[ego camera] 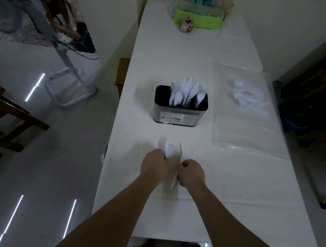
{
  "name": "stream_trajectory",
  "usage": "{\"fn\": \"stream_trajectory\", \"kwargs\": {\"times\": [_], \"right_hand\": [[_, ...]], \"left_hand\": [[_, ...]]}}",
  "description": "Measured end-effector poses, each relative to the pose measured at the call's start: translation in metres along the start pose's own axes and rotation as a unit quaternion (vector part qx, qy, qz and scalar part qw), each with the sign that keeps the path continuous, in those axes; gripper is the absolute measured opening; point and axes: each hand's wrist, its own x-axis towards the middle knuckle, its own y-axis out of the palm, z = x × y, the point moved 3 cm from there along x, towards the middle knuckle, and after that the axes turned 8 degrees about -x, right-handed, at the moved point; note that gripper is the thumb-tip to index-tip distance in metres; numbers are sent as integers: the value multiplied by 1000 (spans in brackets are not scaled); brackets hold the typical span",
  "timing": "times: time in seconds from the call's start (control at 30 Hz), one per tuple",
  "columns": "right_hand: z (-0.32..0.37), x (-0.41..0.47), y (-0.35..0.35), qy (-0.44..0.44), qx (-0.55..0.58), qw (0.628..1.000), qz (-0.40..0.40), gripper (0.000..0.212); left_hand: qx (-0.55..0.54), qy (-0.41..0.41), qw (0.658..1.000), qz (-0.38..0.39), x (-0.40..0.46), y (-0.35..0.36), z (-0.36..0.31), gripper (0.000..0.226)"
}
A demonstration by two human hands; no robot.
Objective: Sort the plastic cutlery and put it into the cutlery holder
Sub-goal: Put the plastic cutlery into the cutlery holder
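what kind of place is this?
Probably a home dining area: a long table under a white cloth, a wooden chair on glossy floor tiles, and a green dish rack at the far end.

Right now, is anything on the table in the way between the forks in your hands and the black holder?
No. Only bare white table lies between the forks and the cutlery holder. The plastic bag sits off to the right.

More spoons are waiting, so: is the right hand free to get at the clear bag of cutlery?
Probably not yet: the right hand grips a knife. Nothing lies between it and the bag.
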Motion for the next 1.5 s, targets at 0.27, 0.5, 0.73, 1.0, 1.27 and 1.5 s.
{"fn": "stream_trajectory", "kwargs": {"times": [0.27, 0.5, 0.73, 1.0, 1.27, 1.5], "right_hand": [[-8, -5, -5, -31, 3, 999, 8, 24], [-2, -8, -5, -49, 22, 998, 20, 23], [4, -6, -3, -56, 70, 995, 49, 23], [14, -9, -18, -41, 190, 977, 84, 23], [18, 6, -41, -95, 86, 991, 22, 25], [20, 13, -58, -48, 147, 988, 22, 21]], "left_hand": [[96, 11, 995, -1, -1, 16, -8, 29], [128, -8, 991, -32, 0, 12, -6, 24], [46, -26, 999, 5, 9, 0, -10, 16], [-196, -29, 978, 71, 15, -5, -19, 27], [-322, -39, 932, 164, 14, 1, -18, 24], [-363, -10, 905, 224, 16, -2, -30, 18]]}}
